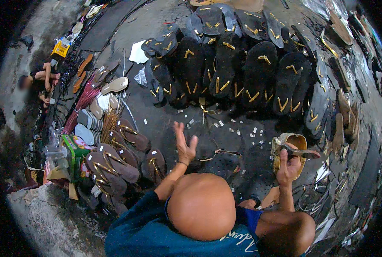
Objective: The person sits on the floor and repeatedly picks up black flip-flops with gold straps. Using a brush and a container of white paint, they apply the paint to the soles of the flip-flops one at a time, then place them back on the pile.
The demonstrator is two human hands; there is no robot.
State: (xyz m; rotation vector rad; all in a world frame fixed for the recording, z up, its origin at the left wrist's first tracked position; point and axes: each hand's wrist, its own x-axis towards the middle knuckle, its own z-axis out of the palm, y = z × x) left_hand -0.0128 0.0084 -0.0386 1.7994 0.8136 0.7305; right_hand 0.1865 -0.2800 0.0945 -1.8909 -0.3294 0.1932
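My left hand (185, 146) is raised in mid-air with its fingers spread, and nothing is in it. It is nearest to brown thong sandals with gold straps (131, 135) on its left. At the right, my right hand (288, 166) is closed around a narrow, dark, flat piece with a reddish-brown end (306, 153); its exact kind is unclear. That piece passes across the mouth of a worn, yellowish open container (276, 147). A dark perforated clog (221, 165) shows on the ground between my hands.
Black sandal soles with gold strap ends (259, 64) stand packed in an arc ahead. Small white scraps (242, 132) dot the ground. To the left are grey soles (88, 128), reddish strands (81, 107) and a green box (75, 152). Another person (47, 79) sits at far left.
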